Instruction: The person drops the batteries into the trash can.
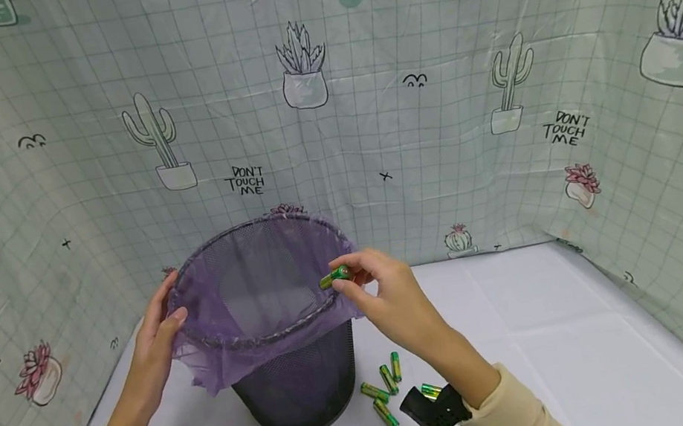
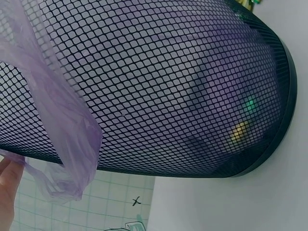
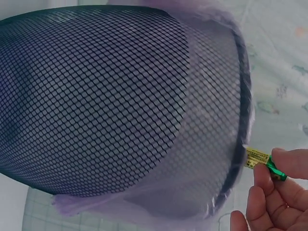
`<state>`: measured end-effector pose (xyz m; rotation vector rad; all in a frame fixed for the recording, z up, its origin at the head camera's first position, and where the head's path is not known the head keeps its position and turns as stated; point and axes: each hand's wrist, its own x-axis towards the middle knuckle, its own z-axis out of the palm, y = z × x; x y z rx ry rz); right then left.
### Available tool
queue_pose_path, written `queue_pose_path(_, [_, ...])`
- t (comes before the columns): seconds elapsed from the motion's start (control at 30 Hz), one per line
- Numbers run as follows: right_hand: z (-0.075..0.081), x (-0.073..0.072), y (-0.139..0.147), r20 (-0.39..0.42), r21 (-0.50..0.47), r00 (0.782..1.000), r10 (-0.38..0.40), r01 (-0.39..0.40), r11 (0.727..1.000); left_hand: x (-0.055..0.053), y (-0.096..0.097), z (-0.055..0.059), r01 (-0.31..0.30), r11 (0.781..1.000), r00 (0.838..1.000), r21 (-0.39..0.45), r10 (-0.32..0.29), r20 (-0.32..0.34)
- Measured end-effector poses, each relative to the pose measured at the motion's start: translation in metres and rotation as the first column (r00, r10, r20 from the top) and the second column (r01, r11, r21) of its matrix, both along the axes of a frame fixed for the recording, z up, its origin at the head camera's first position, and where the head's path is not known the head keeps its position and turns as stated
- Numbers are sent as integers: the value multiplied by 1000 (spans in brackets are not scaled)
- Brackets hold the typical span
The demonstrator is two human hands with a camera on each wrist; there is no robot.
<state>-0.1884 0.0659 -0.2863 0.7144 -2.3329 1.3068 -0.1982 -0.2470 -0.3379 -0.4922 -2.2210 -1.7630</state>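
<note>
A black mesh trash bin [image 1: 302, 385], lined with a purple plastic bag [image 1: 231, 363] folded over its rim, tilts on the table. My left hand [image 1: 155, 335] grips the rim on the left side, thumb over the edge. At the opposite side, my right hand [image 1: 393, 298] pinches a green and yellow battery [image 1: 335, 276] between thumb and fingers, at the rim's right edge. The right wrist view shows this battery [image 3: 257, 158] beside the rim. Through the mesh in the left wrist view, green and yellow spots [image 2: 239, 131] show near the bin's bottom; their shape is unclear.
Several green batteries [image 1: 384, 414] lie on the white tabletop [image 1: 537, 331] right of the bin, one partly behind the right wrist's black camera mount [image 1: 435, 408]. A patterned cloth [image 1: 381, 123] hangs behind and at both sides.
</note>
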Motion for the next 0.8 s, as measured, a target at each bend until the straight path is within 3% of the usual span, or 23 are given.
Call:
queue_pose_path(0.33, [-1, -4, -19, -62, 110, 997, 46, -39, 993, 0, -1, 0, -11, 999, 1000, -44, 11, -5])
queue_pose_path(0.8, [2, -4, -24, -75, 307, 997, 10, 14, 952, 1, 0, 0, -4, 1000, 1000, -14, 4, -13])
